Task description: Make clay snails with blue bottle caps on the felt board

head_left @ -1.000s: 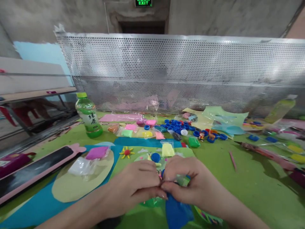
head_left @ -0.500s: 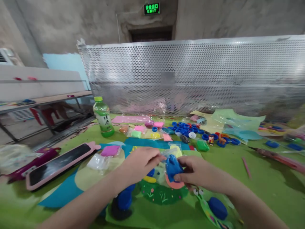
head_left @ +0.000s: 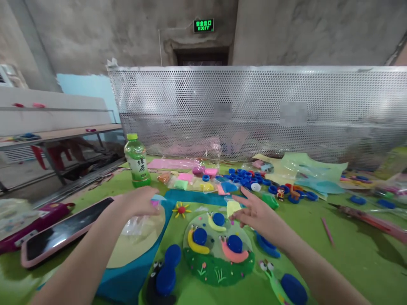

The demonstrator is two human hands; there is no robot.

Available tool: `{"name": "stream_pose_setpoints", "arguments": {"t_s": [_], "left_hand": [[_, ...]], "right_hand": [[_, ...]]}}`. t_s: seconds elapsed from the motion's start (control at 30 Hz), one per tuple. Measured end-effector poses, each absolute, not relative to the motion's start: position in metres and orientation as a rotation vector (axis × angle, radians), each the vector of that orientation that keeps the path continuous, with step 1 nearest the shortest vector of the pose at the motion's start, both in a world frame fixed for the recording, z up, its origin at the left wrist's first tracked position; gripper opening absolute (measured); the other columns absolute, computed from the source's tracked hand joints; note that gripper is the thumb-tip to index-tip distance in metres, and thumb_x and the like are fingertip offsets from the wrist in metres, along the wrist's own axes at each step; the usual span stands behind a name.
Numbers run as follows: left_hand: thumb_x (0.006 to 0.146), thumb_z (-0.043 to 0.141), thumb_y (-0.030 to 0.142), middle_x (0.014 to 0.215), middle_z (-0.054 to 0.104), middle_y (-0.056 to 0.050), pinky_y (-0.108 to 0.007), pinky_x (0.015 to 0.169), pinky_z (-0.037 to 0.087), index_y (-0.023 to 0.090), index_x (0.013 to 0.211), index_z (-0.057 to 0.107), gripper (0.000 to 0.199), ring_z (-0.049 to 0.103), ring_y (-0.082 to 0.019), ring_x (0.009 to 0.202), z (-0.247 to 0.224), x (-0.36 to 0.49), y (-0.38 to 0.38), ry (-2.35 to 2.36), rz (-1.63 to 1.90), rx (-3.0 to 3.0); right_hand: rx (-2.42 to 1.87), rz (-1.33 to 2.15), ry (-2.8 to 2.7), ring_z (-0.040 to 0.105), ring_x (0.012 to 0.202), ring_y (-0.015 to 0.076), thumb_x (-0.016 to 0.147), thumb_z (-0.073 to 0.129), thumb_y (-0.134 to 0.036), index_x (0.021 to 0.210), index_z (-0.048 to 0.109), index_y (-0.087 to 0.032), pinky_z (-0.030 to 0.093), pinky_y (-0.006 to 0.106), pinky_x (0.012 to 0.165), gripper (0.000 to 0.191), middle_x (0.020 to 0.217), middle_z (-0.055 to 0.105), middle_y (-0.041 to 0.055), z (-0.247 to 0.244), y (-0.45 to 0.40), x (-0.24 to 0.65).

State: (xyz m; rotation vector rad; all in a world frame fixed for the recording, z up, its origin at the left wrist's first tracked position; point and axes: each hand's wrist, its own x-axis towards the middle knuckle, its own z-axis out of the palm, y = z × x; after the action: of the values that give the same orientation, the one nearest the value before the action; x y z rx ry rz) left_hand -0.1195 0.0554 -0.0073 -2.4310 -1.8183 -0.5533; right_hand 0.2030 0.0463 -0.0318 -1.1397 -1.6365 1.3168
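Note:
My left hand [head_left: 135,202] is over a packet of magenta clay [head_left: 155,203], its fingers together on it; most of the packet is hidden beneath. Below that hand lies a clear packet of white clay [head_left: 135,226]. My right hand [head_left: 256,214] hovers with fingers apart beside a pale-yellow clay packet [head_left: 233,207], holding nothing. Between the hands is a green clay picture with yellow [head_left: 197,245], pale-yellow [head_left: 217,221] and pink [head_left: 234,248] snails, each with a blue bottle-cap shell. A blue clay packet [head_left: 229,187] lies farther back.
A green tea bottle [head_left: 138,163] stands back left, near a phone [head_left: 68,228]. Blue caps [head_left: 243,176] are heaped behind the picture. A black clay snail [head_left: 159,284] and a green one [head_left: 281,286] lie in front. A pink-handled pointed tool [head_left: 365,218] is at right.
The blue clay packet has left my right hand and lies at the back. My left hand has moved left to the magenta packet. My right hand has opened, and the snails are uncovered.

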Motion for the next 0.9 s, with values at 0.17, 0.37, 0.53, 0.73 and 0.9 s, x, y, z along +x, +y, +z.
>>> {"name": "stream_pose_setpoints", "arguments": {"t_s": [0.17,0.37,0.53,0.73,0.9], "left_hand": [[0.065,0.049,0.014,0.09,0.068,-0.005,-0.015,0.039,0.033,0.012,0.102,0.059,0.038,0.056,-0.01,0.047,-0.022,-0.124,0.06,-1.955,-0.278,-2.449],[0.054,0.059,0.013,0.092,0.069,-0.009,-0.022,0.047,0.045,0.013,0.1,0.062,0.047,0.065,-0.021,0.061,-0.015,-0.117,0.069,-2.06,-0.1,-2.48],[0.067,0.059,0.03,0.124,0.054,-0.012,-0.039,0.09,0.043,0.019,0.117,0.052,0.052,0.053,-0.029,0.109,0.002,-0.098,0.071,-1.933,-0.2,-2.559],[0.077,0.05,0.039,0.137,0.038,-0.007,-0.048,0.102,0.024,0.026,0.133,0.029,0.061,0.03,-0.027,0.126,0.014,-0.068,0.053,-1.627,-0.374,-2.618],[0.075,0.052,0.033,0.128,0.046,-0.01,-0.047,0.097,0.03,0.023,0.13,0.03,0.061,0.04,-0.028,0.117,0.007,-0.042,0.036,-1.231,-0.5,-2.691]], "right_hand": [[-1.102,1.3,-1.663,0.062,0.072,0.0146,0.081,0.05,-0.028,0.129,0.029,-0.018,0.049,0.032,0.062,0.054,0.13,0.042,0.0175,-0.026,0.041,0.207],[-1.092,1.25,-1.683,0.06,0.069,0.0118,0.084,0.045,-0.022,0.114,0.041,-0.017,0.047,0.028,0.059,0.031,0.117,0.051,0.0129,-0.026,0.044,0.21],[-1.121,1.174,-1.759,0.06,0.069,0.0115,0.084,0.045,-0.023,0.112,0.044,-0.016,0.046,0.027,0.059,0.029,0.11,0.054,0.0108,-0.026,0.043,0.208],[-1.099,1.164,-1.835,0.059,0.067,0.0115,0.083,0.047,-0.021,0.108,0.047,-0.016,0.048,0.028,0.065,0.026,0.104,0.058,0.0098,-0.025,0.037,0.205],[-1.015,1.256,-1.921,0.055,0.063,0.0101,0.086,0.047,-0.027,0.101,0.053,-0.016,0.046,0.025,0.06,0.02,0.086,0.062,0.006,-0.023,0.028,0.197]]}}
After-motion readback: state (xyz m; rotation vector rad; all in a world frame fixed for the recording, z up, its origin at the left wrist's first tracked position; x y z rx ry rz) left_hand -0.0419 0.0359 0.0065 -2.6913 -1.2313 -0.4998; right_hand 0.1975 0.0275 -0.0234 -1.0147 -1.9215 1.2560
